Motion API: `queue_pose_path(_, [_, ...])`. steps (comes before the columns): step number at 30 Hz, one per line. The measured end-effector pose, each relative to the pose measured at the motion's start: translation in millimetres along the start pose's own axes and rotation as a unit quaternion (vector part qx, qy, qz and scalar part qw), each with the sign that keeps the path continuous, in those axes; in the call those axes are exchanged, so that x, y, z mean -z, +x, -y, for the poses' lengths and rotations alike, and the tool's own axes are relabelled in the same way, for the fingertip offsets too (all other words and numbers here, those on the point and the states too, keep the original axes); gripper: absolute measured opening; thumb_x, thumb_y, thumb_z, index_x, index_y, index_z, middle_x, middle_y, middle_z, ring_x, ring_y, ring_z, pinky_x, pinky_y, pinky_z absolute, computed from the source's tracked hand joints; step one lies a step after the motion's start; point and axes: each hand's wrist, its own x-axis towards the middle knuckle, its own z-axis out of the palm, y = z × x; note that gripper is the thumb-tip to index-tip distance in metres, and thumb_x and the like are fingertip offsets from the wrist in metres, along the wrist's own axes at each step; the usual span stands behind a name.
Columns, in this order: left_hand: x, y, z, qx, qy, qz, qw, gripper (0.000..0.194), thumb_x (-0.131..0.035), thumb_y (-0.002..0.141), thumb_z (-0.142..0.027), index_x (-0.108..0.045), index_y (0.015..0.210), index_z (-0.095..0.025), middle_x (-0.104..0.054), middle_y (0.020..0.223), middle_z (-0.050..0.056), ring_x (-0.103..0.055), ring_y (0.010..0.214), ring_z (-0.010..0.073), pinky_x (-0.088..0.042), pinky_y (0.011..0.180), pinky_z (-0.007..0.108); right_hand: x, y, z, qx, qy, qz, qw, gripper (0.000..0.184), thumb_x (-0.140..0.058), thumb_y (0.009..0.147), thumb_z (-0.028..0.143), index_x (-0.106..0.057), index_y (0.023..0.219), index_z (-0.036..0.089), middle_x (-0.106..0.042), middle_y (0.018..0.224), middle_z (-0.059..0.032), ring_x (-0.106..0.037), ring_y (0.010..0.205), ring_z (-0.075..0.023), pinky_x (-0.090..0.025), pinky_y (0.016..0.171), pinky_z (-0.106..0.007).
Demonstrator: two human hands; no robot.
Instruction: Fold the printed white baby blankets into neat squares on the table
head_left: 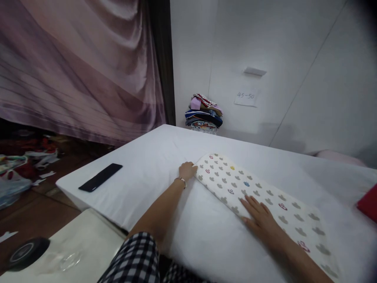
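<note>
A long folded white cloth point(235, 179) printed with grey mouse-head shapes and a few coloured ones lies on the white-covered table point(141, 165). My left hand point(187, 170), with a bracelet at the wrist, is at the cloth's left end, its fingers closed on the edge there. Part of those fingertips is hidden. Flat on the middle of the cloth, near its front edge, rests my right hand point(260, 218) with the fingers stretched out. The cloth's right end runs behind my right forearm.
On the table's left lies a dark flat rectangular object point(100, 177). A stack of folded fabrics point(204, 114) stands beyond the far edge, by the wall. Something red point(368, 203) sits at the right. Lower left, a light surface point(85, 243) bears a black round object point(28, 253).
</note>
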Motion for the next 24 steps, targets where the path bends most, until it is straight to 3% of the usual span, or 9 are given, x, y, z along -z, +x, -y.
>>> queue_pose_path(5, [3.0,2,0,-0.005,-0.001,0.017,1.000,0.027,-0.051,0.077,-0.033,-0.064,0.096,-0.018,-0.066,0.105,0.009,-0.058,0.100,0.0228,-0.040,0.080,0.030,-21,5,-4,0.017,-0.061,-0.021,0.998,0.062,-0.033,0.089,0.058,-0.031,0.142,0.026,-0.021,0.151,-0.0059,-0.019,0.138,-0.0278,-0.019,0.110,-0.053])
queue_pose_path(12, [1.6,5,-5,-0.014,-0.029,0.014,0.999,0.031,-0.053,0.077,-0.047,-0.062,0.088,-0.019,-0.063,0.106,0.008,-0.056,0.101,0.0223,-0.039,0.078,0.028,-20,3,-2,0.015,-0.055,-0.028,0.998,0.061,-0.035,0.088,0.057,-0.032,0.142,0.028,-0.023,0.150,-0.0050,-0.021,0.137,-0.0287,-0.020,0.109,-0.054])
queue_pose_path(19, [-5.3,6,-14,-0.029,0.009,-0.029,0.999,0.019,-0.056,0.078,-0.033,-0.055,0.089,-0.018,-0.060,0.107,0.009,-0.052,0.105,0.0228,-0.039,0.083,0.031,-21,3,-2,0.016,-0.036,-0.032,0.999,0.061,-0.034,0.089,0.057,-0.030,0.142,0.029,-0.022,0.150,-0.0035,-0.019,0.138,-0.0277,-0.019,0.110,-0.052])
queue_pose_path(24, [-0.6,10,-19,-0.006,-0.039,0.002,0.999,0.022,-0.060,0.075,-0.033,-0.057,0.092,-0.020,-0.065,0.102,0.005,-0.057,0.097,0.0203,-0.041,0.080,0.029,-21,3,-4,0.015,-0.025,-0.029,0.999,0.060,-0.033,0.089,0.057,-0.030,0.142,0.030,-0.022,0.151,-0.0037,-0.018,0.138,-0.0264,-0.017,0.111,-0.052])
